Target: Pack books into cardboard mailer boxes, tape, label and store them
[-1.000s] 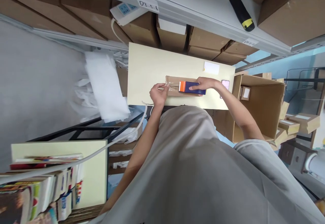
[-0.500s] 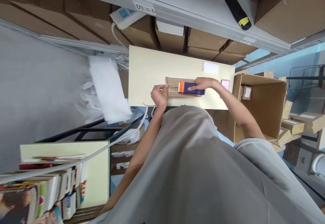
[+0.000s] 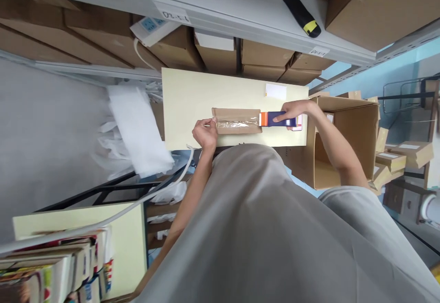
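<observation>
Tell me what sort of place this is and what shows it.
Probably a stockroom or packing area: cardboard boxes sit on and below the labelled metal shelf, a large open carton stands beside the table, and the right hand holds what looks like a tape dispenser.

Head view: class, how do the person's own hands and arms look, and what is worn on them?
The left hand and right hand are bare, without gloves, and neither wrist shows a watch. A loose, grey cloth short sleeve with a visible hem ends partway down the right arm, matching the grey cloth top. Any rings would be too small to make out.
</observation>
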Demonstrator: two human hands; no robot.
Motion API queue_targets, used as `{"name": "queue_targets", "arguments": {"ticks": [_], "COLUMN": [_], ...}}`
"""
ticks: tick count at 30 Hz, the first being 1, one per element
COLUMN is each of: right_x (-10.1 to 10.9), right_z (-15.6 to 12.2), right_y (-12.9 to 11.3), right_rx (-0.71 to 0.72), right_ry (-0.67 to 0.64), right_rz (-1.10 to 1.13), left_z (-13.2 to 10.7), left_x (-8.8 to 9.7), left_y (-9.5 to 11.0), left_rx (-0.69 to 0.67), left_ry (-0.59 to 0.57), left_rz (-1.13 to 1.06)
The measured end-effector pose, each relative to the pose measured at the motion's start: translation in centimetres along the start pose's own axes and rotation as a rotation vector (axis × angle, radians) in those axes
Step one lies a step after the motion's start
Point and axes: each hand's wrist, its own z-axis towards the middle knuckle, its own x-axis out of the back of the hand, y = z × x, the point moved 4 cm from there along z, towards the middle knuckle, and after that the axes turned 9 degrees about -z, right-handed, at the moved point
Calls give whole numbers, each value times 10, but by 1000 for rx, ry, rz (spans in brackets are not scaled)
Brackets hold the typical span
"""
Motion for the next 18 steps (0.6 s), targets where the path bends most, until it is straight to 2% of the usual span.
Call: {"name": "queue_targets", "arguments": {"ticks": [3,5,9,12,14,16,18], "right_x": [3,-4,-25,-39,-47,-53,-59], "right_z": [-16,-13,15,36,47,56,65], "right_y": [43,55,47,32,24,21,22], "right_rx": [-48,-66,-194,-307,-346,-376,-344], "right_ry": [52,43,7,48,98,206,313], "right_rz": [21,22,-16,-3,-19,-59,-51], "left_z": [1,1,2,3,2,2,2], "left_x": [-4,-6,-9,-10,-10,-8,-4], "left_y": [0,1,0,1,3,5,6], "left_rx": [-17,-34,-41,-45,-54,-59,-51], "left_ry": [-28,-44,-51,-63,-69,-56,-33], "left_rz": [-8,-10,-4,-3,0,15,37]}}
